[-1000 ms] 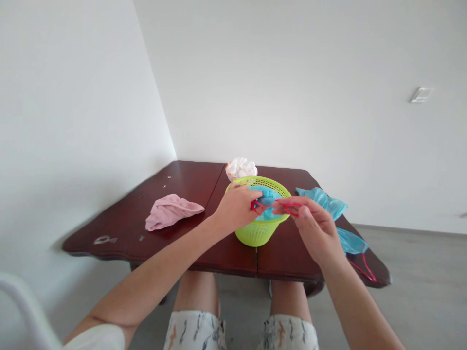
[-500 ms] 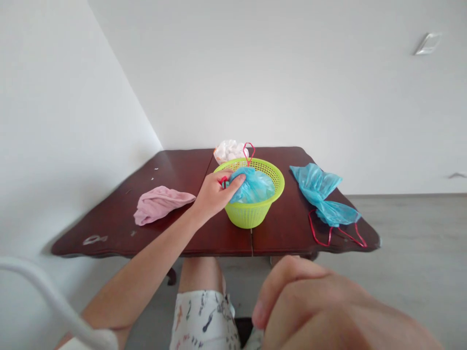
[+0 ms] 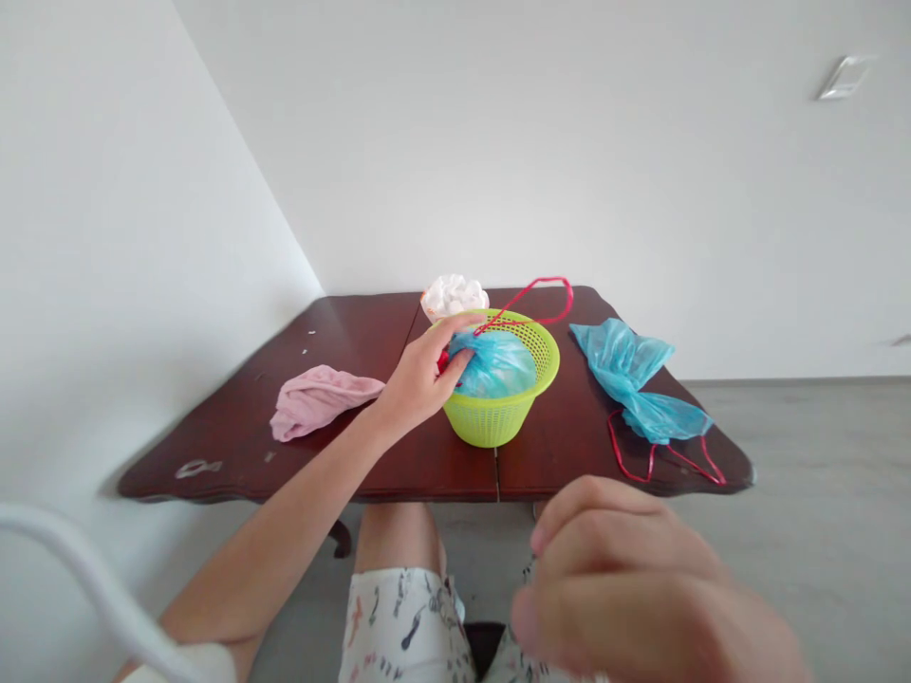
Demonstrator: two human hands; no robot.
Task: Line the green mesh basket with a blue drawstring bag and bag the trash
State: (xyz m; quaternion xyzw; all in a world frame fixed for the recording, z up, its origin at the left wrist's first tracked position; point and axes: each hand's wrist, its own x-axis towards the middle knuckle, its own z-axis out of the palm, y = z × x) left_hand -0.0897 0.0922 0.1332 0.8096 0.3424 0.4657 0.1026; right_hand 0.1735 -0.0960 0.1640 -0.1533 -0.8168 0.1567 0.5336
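Left hand [image 3: 415, 384]: partly curled, thumb set below the forefinger; gathered neck of the blue bag [image 3: 507, 370] is gripped between them. A bit of red material [image 3: 442, 361] is seen between thumb and fingers.
Blue bag: seated inside the green basket [image 3: 490, 424], creases fanned out from the gathered neck.
Red drawstring [image 3: 570, 296]: looped up from the bag's neck, extended past the basket's rear rim toward the right.
Right hand [image 3: 633, 579]: held up close to the camera, in front of the table's near edge, well apart from the basket. Fingers are curled and blurred; whether anything is gripped cannot be told.
Green basket: stood upright near the table's middle seam, its perforated wall exposed at the front.
Second blue bag [image 3: 618, 365]: laid on the right part of the table, pinched in at its middle; its red strings [image 3: 626, 470] are spread near the front edge.
Pink cloth [image 3: 313, 403]: crumpled on the left part of the table.
White bundle [image 3: 455, 294]: placed just behind the basket, partly hidden by it.
Table [image 3: 427, 471]: dark red-brown, marked at front left by a pale patch [image 3: 198, 469].
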